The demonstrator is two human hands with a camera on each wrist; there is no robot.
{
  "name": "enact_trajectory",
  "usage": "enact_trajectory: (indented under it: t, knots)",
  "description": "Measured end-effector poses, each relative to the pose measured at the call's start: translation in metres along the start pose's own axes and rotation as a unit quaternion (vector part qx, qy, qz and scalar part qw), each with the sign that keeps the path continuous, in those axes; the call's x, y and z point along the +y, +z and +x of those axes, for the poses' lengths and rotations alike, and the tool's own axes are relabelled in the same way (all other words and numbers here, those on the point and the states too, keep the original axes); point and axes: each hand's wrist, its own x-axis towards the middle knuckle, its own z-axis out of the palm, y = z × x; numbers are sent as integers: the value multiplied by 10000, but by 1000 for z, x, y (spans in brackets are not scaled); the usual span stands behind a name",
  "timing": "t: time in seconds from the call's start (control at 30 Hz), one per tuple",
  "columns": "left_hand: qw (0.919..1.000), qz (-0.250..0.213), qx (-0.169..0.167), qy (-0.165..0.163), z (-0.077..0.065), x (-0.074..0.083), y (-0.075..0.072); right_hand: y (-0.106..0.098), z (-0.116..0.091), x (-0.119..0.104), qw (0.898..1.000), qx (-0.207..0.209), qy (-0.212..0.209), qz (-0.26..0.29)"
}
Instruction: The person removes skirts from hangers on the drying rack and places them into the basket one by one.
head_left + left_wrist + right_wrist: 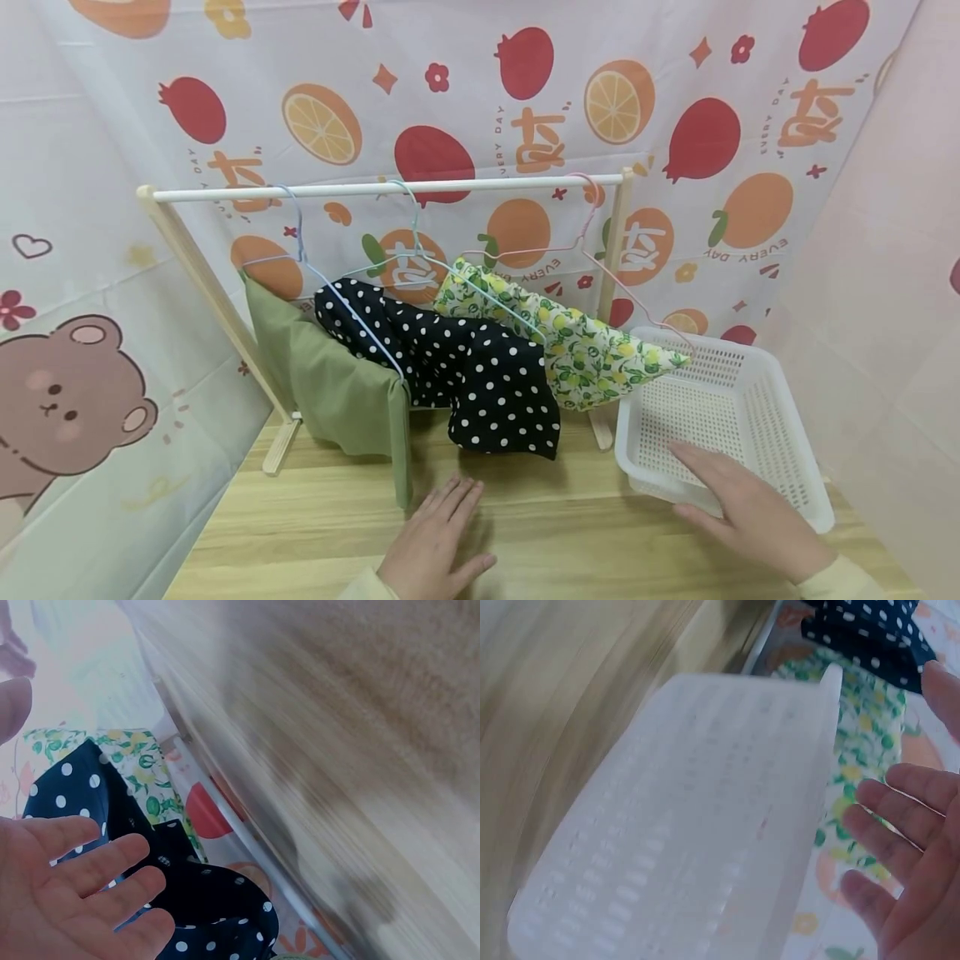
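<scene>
My left hand (pixel 435 542) is low over the wooden tabletop, fingers straight and nothing in it, just in front of a black polka-dot cloth (pixel 502 392). That cloth hangs folded on a mint hanger (pixel 417 242). To its left an olive-green cloth (pixel 337 400) drapes from a blue hanger (pixel 302 242); to its right a lemon-print cloth (pixel 585 350) hangs from a pink hanger (pixel 581 242). Over the near left part of a white perforated basket (pixel 780 417) is my right hand (pixel 750 512), fingers extended, holding nothing. Whether it touches the rim I cannot tell.
A rack with a white rail (pixel 480 185) and wooden legs (pixel 217 308) stands on the table (pixel 570 542). Behind it hangs a fruit-print curtain (pixel 472 83). The lemon cloth's right tip reaches over the basket's back left edge.
</scene>
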Motion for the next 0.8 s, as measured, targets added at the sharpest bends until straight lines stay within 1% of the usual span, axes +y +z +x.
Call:
enact_trajectory:
  t: [0.1,0.23,0.37,0.47,0.7,0.8]
  knots:
    - [10000,-27,-1,-10,0,1,0,-2,-6,7,9995,-71,302,-84]
    - [9999,-81,-41,-72,0,1,0,-1,-11,12,9979,-189,596,-138]
    - [9999,-104,-38,-123,0,2,0,0,-13,14,9978,-216,611,-139]
    - [9998,-133,-15,-161,0,2,0,3,-13,15,9982,-228,527,-182]
    - [9997,-177,81,-162,-1,3,-1,5,-13,14,9966,-510,620,-200]
    - [9997,-174,53,-180,-1,4,-1,4,-13,13,9963,-579,609,-197]
